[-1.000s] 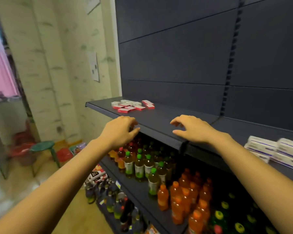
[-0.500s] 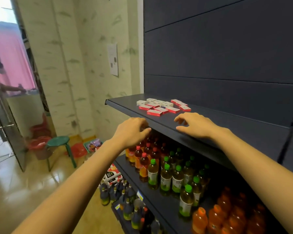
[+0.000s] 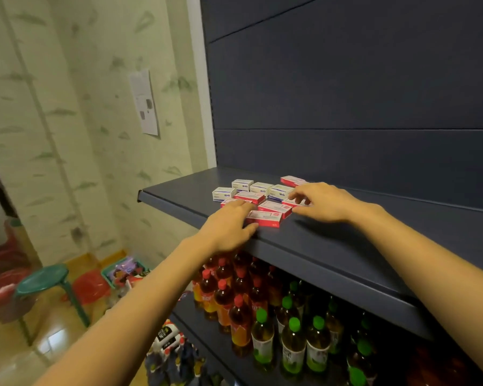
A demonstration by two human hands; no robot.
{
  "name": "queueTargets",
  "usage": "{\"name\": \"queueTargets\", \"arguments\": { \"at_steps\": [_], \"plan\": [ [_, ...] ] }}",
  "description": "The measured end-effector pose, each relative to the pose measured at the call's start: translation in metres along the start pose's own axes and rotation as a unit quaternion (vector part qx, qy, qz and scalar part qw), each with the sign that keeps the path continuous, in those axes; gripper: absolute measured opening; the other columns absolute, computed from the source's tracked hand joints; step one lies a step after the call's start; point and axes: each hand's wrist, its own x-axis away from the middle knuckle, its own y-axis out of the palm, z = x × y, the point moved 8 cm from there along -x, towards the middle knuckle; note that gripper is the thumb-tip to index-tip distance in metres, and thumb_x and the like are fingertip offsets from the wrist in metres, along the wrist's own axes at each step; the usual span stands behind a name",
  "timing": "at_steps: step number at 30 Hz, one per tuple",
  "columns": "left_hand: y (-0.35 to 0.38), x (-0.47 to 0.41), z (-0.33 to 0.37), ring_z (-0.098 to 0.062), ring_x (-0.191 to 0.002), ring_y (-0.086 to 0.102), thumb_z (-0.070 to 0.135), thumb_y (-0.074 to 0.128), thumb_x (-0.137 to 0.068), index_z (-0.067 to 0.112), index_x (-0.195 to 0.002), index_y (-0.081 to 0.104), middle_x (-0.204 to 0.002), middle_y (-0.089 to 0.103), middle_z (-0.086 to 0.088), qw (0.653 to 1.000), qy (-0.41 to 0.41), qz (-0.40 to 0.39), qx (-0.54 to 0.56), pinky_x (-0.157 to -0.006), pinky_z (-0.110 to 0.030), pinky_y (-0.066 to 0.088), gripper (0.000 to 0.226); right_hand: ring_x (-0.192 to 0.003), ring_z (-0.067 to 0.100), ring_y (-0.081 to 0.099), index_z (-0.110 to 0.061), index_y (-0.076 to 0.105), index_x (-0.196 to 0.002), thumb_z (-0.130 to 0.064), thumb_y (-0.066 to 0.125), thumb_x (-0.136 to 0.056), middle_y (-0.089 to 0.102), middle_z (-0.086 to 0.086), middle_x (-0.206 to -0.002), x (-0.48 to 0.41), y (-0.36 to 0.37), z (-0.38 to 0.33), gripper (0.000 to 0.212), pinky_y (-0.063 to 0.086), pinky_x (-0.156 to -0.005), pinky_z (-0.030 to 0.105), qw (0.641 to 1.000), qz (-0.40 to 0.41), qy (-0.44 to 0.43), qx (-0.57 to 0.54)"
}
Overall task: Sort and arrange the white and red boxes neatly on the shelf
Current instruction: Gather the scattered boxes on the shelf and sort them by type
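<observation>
Sorting starts — left hand covers a red box, grip unclear, right hand spread, empty — next, part it from white boxes.

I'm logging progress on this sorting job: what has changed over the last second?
Both hands left the shelf's front edge and reached the box cluster. The left hand now lies over the front red boxes, and the right hand touches a red box farther right, with no clear grip. The white boxes and the rest lie scattered as before.
</observation>
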Motion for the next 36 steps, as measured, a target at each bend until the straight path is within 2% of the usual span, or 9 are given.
{"name": "queueTargets", "arguments": {
  "at_steps": [4, 8, 13, 16, 21, 25, 29, 33, 36],
  "plan": [
    [0.013, -0.032, -0.017, -0.022, -0.121, 0.045, 0.035, 0.053, -0.089, 0.014, -0.129, 0.047, -0.134, 0.050, -0.007, 0.998, 0.047, -0.052, 0.008, -0.102, -0.041, 0.039, 0.045, -0.110, 0.016, 0.054, -0.027, 0.051, -0.126, -0.040, 0.052, -0.090, 0.055, -0.003, -0.129, -0.015, 0.006, 0.010, 0.039, 0.050, -0.092, 0.039, 0.999, -0.018, 0.027, 0.004],
    [0.020, -0.047, -0.025, -0.016, -0.109, 0.049, 0.035, 0.056, -0.088, 0.013, -0.118, 0.056, -0.122, 0.057, -0.005, 0.984, 0.128, -0.087, 0.090, -0.098, -0.031, 0.038, 0.037, -0.108, 0.014, 0.054, -0.028, 0.052, -0.124, -0.043, 0.052, -0.089, 0.055, -0.004, -0.129, -0.024, 0.008, 0.013, 0.038, 0.049, -0.089, 0.035, 0.999, -0.018, 0.047, 0.015],
    [0.009, -0.050, -0.041, -0.009, -0.101, 0.047, 0.044, 0.058, -0.084, 0.021, -0.109, 0.053, -0.111, 0.054, 0.004, 0.966, 0.201, -0.044, 0.158, -0.092, -0.023, 0.039, 0.035, -0.103, 0.014, 0.056, -0.029, 0.055, -0.121, -0.044, 0.053, -0.088, 0.058, -0.005, -0.125, -0.031, 0.009, 0.007, 0.037, 0.049, -0.089, 0.039, 0.996, 0.003, 0.094, 0.009],
    [-0.015, -0.059, -0.057, -0.007, -0.096, 0.050, 0.045, 0.061, -0.080, 0.023, -0.106, 0.055, -0.107, 0.056, 0.007, 0.956, 0.223, -0.005, 0.189, -0.083, -0.018, 0.039, 0.034, -0.101, 0.014, 0.055, -0.030, 0.058, -0.116, -0.053, 0.056, -0.082, 0.059, -0.008, -0.121, -0.034, 0.009, 0.004, 0.041, 0.049, -0.086, 0.037, 0.991, 0.016, 0.133, 0.012],
    [-0.035, -0.080, -0.078, -0.008, -0.101, 0.050, 0.042, 0.062, -0.080, 0.020, -0.114, 0.055, -0.112, 0.058, 0.005, 0.953, 0.235, 0.032, 0.188, -0.086, -0.027, 0.047, 0.042, -0.094, 0.013, 0.055, -0.025, 0.058, -0.110, -0.062, 0.058, -0.076, 0.061, -0.006, -0.112, -0.037, 0.032, -0.002, 0.051, 0.043, -0.070, 0.027, 0.980, -0.014, 0.193, 0.038],
    [-0.031, -0.092, -0.078, -0.008, -0.100, 0.052, 0.040, 0.065, -0.078, 0.019, -0.114, 0.056, -0.114, 0.059, 0.003, 0.944, 0.250, 0.028, 0.211, -0.082, -0.023, 0.044, 0.042, -0.098, 0.017, 0.055, -0.022, 0.056, -0.110, -0.058, 0.053, -0.082, 0.059, -0.002, -0.114, -0.027, 0.038, -0.004, 0.046, 0.045, -0.076, 0.032, 0.971, -0.005, 0.236, 0.028],
    [-0.027, -0.098, -0.061, -0.010, -0.096, 0.054, 0.041, 0.067, -0.076, 0.020, -0.110, 0.058, -0.108, 0.059, 0.006, 0.928, 0.275, 0.029, 0.250, -0.082, -0.027, 0.047, 0.041, -0.105, 0.016, 0.052, -0.024, 0.051, -0.118, -0.057, 0.054, -0.082, 0.052, -0.005, -0.123, 0.004, 0.024, -0.004, 0.050, 0.045, -0.080, 0.033, 0.959, 0.033, 0.277, 0.041],
    [-0.027, -0.096, -0.027, -0.015, -0.094, 0.056, 0.035, 0.070, -0.075, 0.019, -0.106, 0.060, -0.105, 0.062, 0.003, 0.903, 0.314, 0.037, 0.290, -0.086, -0.035, 0.047, 0.036, -0.097, 0.012, 0.051, -0.029, 0.052, -0.116, -0.056, 0.057, -0.081, 0.051, -0.007, -0.115, 0.061, -0.004, 0.000, 0.045, 0.044, -0.077, 0.032, 0.940, 0.089, 0.327, 0.029],
    [-0.027, -0.091, 0.010, -0.014, -0.090, 0.054, 0.032, 0.072, -0.074, 0.020, -0.102, 0.061, -0.102, 0.061, 0.004, 0.883, 0.346, 0.028, 0.317, -0.082, -0.029, 0.043, 0.032, -0.097, 0.012, 0.052, -0.029, 0.053, -0.114, -0.055, 0.058, -0.080, 0.050, -0.008, -0.112, 0.111, -0.025, 0.003, 0.043, 0.046, -0.076, 0.034, 0.921, 0.115, 0.368, 0.045]
  ]
}}
